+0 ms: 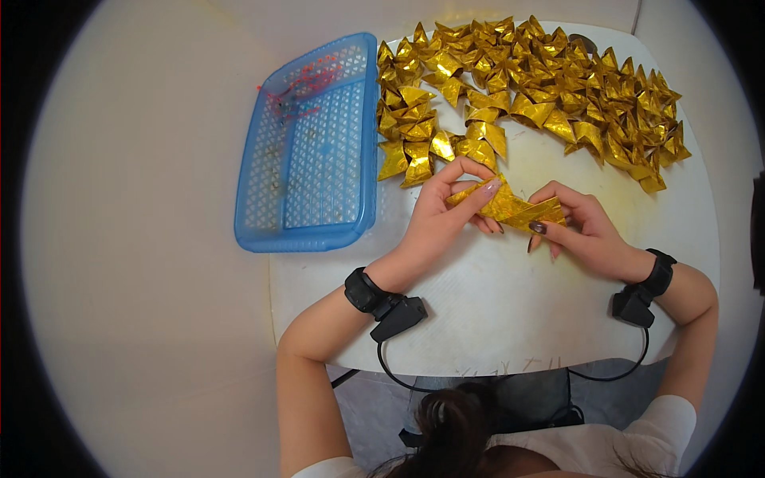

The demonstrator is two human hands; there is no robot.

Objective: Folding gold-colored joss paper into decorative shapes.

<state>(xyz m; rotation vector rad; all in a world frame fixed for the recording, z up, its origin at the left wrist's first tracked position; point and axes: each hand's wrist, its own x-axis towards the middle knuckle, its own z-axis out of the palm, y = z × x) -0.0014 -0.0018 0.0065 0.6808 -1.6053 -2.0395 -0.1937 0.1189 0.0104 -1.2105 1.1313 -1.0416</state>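
Between my two hands, above the white table, is a folded gold foil paper piece (516, 209), long and flat with pointed ends. My left hand (456, 197) pinches its left part, the thumb lying along the near face. On the other end, my right hand (575, 219) grips with its thumb in front and fingers behind, partly hidden by the foil. Just beyond my left hand stand finished-looking gold foil ingot shapes (483, 135), some touching one another.
Many more gold foil ingots (629, 111) crowd the far side of the white table (478, 303). At the left stands a blue plastic basket (366, 191) with a few red strands (307, 80) inside. Black cables (384, 362) hang from the wrist devices (398, 317) over the table's front edge.
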